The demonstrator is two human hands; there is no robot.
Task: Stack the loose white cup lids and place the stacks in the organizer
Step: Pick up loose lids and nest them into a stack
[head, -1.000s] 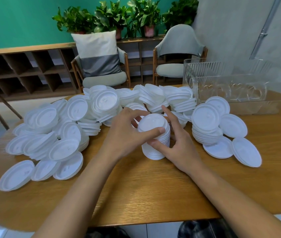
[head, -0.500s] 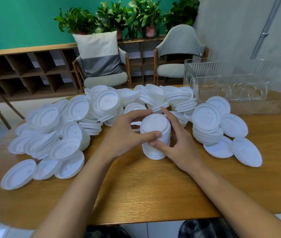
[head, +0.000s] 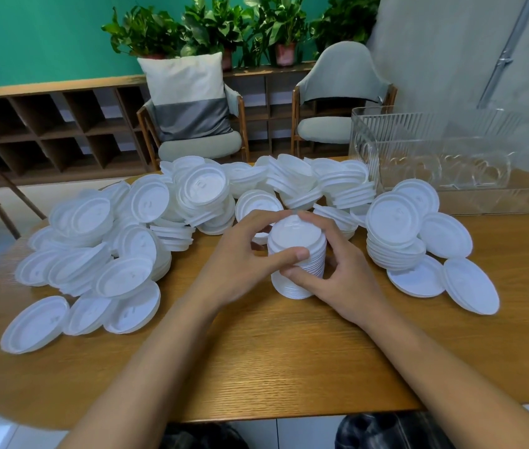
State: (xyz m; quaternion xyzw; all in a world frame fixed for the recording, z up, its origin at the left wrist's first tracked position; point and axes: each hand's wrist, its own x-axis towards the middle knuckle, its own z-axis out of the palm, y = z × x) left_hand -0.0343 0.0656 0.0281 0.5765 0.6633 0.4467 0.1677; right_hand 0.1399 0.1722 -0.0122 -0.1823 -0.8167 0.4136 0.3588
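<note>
- Near the middle of the table, a stack of lids, upright, clamped between both hands.
- On the left hand, fingers curled round its far side, thumb on its near side.
- On the right hand, fingers curled over the top rim, thumb low on the side.
- Toward the left and far edges, heaped loose lids; toward the right edge, a shorter stack.
- At the far right corner, a clear organizer.

Within the grip, we see only the top and near side of the stack; the left hand and right hand cover its flanks. Right of the grip, the organizer runs off the picture's edge, and its inner dividers are blurred. Markings on the loose lids left of the grip are too small for us to read.
</note>
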